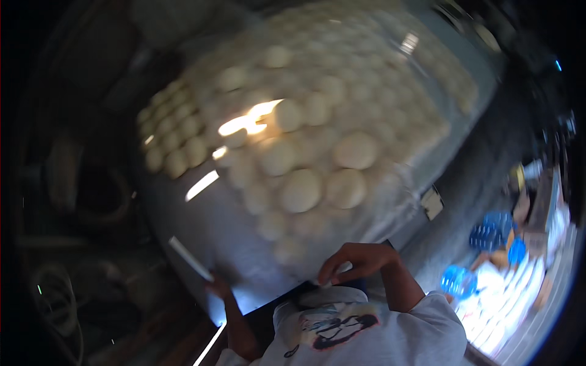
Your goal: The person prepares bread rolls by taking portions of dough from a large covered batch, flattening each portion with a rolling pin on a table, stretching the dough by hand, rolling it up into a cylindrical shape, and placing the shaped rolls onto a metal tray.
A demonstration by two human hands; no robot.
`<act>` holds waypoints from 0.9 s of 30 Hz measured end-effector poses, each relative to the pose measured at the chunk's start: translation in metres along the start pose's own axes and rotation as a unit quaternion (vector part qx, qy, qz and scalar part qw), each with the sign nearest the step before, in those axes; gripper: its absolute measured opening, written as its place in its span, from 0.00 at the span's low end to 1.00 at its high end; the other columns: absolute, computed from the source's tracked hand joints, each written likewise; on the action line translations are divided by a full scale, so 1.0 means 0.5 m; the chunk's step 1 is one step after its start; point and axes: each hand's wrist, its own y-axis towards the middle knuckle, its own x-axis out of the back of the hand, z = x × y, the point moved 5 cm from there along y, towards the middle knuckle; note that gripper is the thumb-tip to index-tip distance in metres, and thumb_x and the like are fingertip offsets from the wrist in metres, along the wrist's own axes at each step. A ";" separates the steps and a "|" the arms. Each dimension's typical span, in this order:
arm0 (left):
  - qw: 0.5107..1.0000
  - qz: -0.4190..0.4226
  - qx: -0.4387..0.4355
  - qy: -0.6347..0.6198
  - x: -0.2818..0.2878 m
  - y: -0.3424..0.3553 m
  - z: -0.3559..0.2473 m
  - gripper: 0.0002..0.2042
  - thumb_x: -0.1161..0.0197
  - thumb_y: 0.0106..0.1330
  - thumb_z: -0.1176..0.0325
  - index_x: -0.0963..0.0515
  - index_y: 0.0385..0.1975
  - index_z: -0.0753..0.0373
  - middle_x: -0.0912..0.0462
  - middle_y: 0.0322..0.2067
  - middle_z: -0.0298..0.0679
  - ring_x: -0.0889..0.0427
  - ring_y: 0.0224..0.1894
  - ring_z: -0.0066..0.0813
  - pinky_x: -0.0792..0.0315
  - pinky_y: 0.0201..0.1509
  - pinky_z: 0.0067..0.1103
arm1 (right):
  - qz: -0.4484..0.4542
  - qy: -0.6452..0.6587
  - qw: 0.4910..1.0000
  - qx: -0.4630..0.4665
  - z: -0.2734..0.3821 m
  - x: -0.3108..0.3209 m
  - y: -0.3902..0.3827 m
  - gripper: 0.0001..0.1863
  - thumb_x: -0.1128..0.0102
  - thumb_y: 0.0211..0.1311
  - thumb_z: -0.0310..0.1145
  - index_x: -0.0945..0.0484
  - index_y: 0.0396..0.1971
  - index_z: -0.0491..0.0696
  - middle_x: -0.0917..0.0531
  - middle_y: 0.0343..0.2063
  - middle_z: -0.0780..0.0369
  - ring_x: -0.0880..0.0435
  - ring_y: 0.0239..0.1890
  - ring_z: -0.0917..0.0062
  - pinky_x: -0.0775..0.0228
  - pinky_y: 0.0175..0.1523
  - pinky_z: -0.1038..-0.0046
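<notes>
My left hand (221, 289) is at the table's near left edge, its fingers closed around the lower end of a thin, pale stick (190, 258) that slants up to the left. Close to the front of my shirt, my right hand (359, 261) has its fingers curled in. A small whitish bit shows by those fingers, too blurred to name. Ahead of both hands, pale round dough pieces (301, 190) are spread over the metal table (217, 229). Many of them seem to lie under a clear plastic sheet (421, 160); motion blurs the picture.
A tight group of dough balls (174, 131) sits at the table's left. Beyond the right edge are blue plastic bottles (459, 282) and a white striped cloth or sack (503, 302). A coiled cord or hose (58, 299) shows dimly at lower left.
</notes>
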 end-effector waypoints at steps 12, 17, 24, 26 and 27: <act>0.982 0.062 -0.033 -0.177 0.106 0.058 -0.097 0.15 0.39 0.69 0.59 0.28 0.29 0.66 0.23 0.19 0.53 0.20 0.24 0.60 0.29 0.26 0.42 | -0.711 0.251 0.657 0.022 -0.142 0.219 1.177 0.15 0.28 0.55 0.28 0.28 0.36 0.45 0.24 0.27 0.62 0.28 0.22 0.79 0.37 0.25 0.76; 0.985 0.088 -0.026 -0.147 0.089 0.043 -0.076 0.15 0.39 0.68 0.59 0.28 0.29 0.66 0.22 0.20 0.54 0.20 0.25 0.60 0.28 0.27 0.43 | -0.482 0.491 0.716 0.118 -0.155 0.218 1.183 0.12 0.38 0.64 0.32 0.29 0.41 0.44 0.25 0.31 0.59 0.26 0.29 0.72 0.31 0.35 0.72; 0.988 0.124 0.007 -0.093 0.071 0.046 -0.064 0.16 0.38 0.68 0.59 0.25 0.35 0.70 0.20 0.25 0.57 0.19 0.30 0.62 0.27 0.34 0.47 | -0.338 0.546 0.766 0.024 -0.106 -0.095 0.618 0.07 0.41 0.64 0.29 0.25 0.40 0.44 0.20 0.31 0.60 0.23 0.31 0.74 0.29 0.35 0.75; 0.974 0.068 -0.018 -0.217 0.099 0.047 -0.078 0.14 0.37 0.69 0.62 0.27 0.38 0.68 0.20 0.26 0.52 0.17 0.31 0.54 0.28 0.34 0.41 | -0.342 0.541 0.768 -0.003 -0.117 -0.169 0.530 0.07 0.41 0.64 0.28 0.24 0.40 0.44 0.19 0.32 0.60 0.22 0.32 0.75 0.28 0.35 0.76; 0.960 0.063 0.009 -0.272 0.110 0.049 -0.080 0.12 0.37 0.70 0.64 0.28 0.40 0.67 0.22 0.24 0.48 0.19 0.27 0.46 0.28 0.32 0.37 | -0.326 0.553 0.766 -0.047 -0.132 -0.210 0.510 0.08 0.41 0.64 0.27 0.24 0.41 0.44 0.18 0.33 0.60 0.22 0.33 0.75 0.28 0.35 0.76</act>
